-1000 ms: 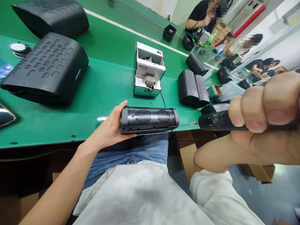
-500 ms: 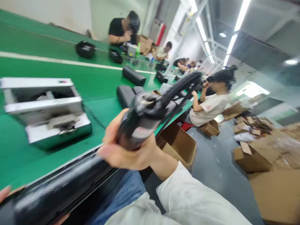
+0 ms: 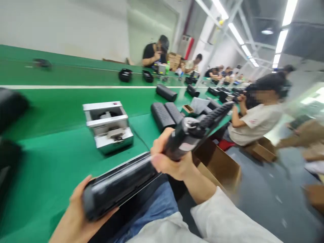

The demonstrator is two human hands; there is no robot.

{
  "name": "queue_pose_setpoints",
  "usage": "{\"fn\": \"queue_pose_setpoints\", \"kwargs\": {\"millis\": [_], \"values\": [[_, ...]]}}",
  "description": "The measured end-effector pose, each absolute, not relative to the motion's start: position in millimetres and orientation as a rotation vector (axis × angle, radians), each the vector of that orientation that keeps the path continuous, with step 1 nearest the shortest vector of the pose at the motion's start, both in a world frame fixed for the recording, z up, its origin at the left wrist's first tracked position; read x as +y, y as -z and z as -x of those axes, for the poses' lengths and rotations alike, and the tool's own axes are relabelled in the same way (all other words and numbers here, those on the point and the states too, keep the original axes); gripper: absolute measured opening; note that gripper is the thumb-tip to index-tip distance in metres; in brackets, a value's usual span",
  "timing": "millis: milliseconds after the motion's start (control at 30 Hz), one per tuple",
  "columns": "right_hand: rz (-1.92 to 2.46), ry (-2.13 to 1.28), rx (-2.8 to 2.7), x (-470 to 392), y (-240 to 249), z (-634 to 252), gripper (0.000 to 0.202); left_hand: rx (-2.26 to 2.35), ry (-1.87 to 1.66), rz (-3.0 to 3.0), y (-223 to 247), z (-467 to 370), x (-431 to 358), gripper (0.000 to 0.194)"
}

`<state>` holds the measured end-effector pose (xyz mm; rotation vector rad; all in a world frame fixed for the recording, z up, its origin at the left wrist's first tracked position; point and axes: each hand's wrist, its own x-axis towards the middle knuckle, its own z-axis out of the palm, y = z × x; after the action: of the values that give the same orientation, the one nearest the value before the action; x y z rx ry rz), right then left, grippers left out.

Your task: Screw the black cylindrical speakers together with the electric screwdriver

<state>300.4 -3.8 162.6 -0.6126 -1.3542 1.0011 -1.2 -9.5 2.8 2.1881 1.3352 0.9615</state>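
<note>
My right hand (image 3: 174,160) is wrapped around a black electric screwdriver (image 3: 186,136), whose cord end and metal hanging loop point up and away from me. A thick ribbed cord (image 3: 217,116) leaves its top. The driver's tip is hidden behind my hand. Below it, a long black rounded housing (image 3: 121,185) lies tilted over the bench edge above my lap. My left hand (image 3: 81,206) grips the near end of this housing, thumb on one side and fingers underneath. My right fingers are right at the far end of the housing; whether they touch it I cannot tell.
A small metal box-shaped device (image 3: 108,126) stands on the green bench (image 3: 63,162). Black speaker-like cases (image 3: 163,116) lie beyond it. Dark blurred objects (image 3: 10,111) are at the left edge. An open carton (image 3: 220,163) sits to my right, near a seated co-worker (image 3: 258,118).
The view has turned left, so the bench, metal device and both hands appear further right. More of my left hand and the housing's near end now show. Both hands keep their holds.
</note>
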Motion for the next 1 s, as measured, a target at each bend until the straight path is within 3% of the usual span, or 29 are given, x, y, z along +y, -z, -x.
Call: {"fn": "queue_pose_setpoints", "kwargs": {"millis": [200, 400, 700, 1000], "values": [[0.491, -1.158, -1.536, -3, -204, -317, 0.019, 1.282, -0.853, -2.032, 5, 11, -18, 0.124], [0.291, -0.743, -1.396, 54, -266, -290, 0.022, 1.215, -0.884, -2.021, -1, 12, -20, 0.128], [0.529, -0.357, -1.419, 177, -221, -212, 0.056, 1.201, -0.908, -2.000, -3, 10, -20, 0.131], [0.609, -0.533, -1.372, 185, -214, -205, 0.058, 1.177, -0.915, -2.029, -3, 9, -19, 0.130]]}}
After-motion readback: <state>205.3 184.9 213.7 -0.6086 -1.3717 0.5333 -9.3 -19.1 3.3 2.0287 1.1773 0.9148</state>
